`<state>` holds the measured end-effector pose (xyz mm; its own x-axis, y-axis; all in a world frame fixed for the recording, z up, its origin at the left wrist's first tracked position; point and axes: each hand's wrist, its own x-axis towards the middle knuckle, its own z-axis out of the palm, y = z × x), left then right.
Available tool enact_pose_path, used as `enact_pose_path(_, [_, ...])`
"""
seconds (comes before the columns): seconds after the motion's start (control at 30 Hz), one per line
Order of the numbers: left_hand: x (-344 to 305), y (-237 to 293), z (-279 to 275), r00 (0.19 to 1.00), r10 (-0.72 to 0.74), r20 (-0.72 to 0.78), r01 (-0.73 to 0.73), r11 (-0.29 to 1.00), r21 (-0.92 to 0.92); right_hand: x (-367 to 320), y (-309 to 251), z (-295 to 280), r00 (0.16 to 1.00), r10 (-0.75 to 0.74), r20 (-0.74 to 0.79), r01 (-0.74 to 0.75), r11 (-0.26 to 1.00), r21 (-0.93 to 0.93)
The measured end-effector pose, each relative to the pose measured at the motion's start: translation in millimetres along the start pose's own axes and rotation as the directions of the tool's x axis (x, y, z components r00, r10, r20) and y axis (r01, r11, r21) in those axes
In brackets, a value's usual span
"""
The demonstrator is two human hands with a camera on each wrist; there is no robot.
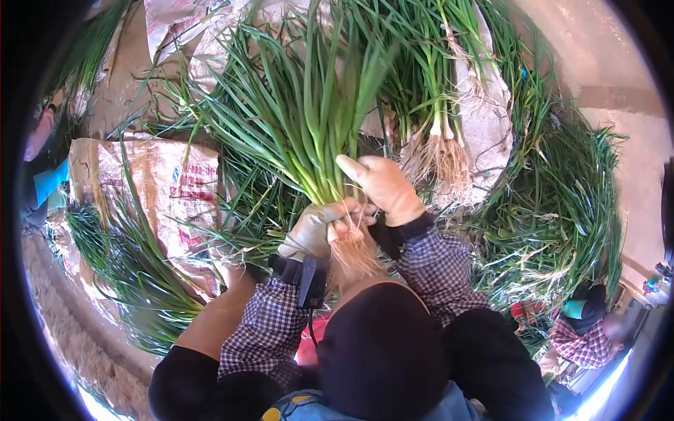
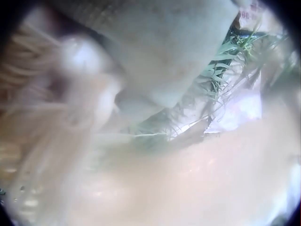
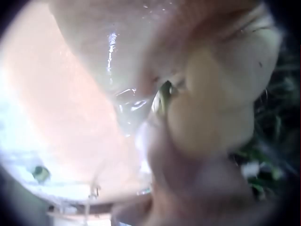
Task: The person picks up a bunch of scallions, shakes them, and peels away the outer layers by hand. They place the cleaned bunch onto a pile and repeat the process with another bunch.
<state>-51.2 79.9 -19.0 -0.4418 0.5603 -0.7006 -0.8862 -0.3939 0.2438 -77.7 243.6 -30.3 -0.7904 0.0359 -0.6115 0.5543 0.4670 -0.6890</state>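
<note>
Upright in front of the body stands a bunch of green onions, leaves fanning up and away, with pale roots hanging below. My gloved left hand grips it around the white lower stems. Close against the stems on the other side is my gloved right hand, its fingers curled in at the bunch's lower end. A sliver of green shows between the right hand's glove and fingers in the right wrist view. Blurred roots lie beside the left glove in the left wrist view.
Rooted green onions rest on a pale sack at the back right. Loose leaves heap along the right. A printed sack and more green onions lie at left. Another person is at the lower right.
</note>
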Motion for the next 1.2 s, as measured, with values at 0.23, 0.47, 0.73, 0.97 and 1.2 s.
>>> enact_pose_path(0.23, [-19, 36, 3, 0.899, 0.323, 0.297, -0.225, 0.920, -0.320, 4, -16, -23, 0.825, 0.353, 0.442, -0.007, 0.788, -0.615])
enact_pose_path(0.47, [22, 10, -47, 0.955, 0.231, 0.185, -0.202, 0.966, -0.162, 8, 13, -93, 0.927, 0.117, -0.357, -0.333, 0.698, -0.635])
enact_pose_path(0.73, [20, 6, -34, 0.949, 0.031, 0.313, 0.010, 0.992, -0.129, -37, 17, -9, 0.949, -0.250, 0.195, 0.286, 0.939, -0.192])
enact_pose_path(0.97, [14, -11, -25, 0.968, 0.052, 0.246, -0.052, 0.999, -0.004, 23, 7, -5, 0.986, -0.136, -0.100, 0.134, 0.991, -0.026])
enact_pose_path(1.2, [-15, 20, 19, 0.933, 0.293, 0.210, -0.197, 0.902, -0.383, 49, 36, -5, 0.997, -0.037, 0.067, 0.068, 0.826, -0.560])
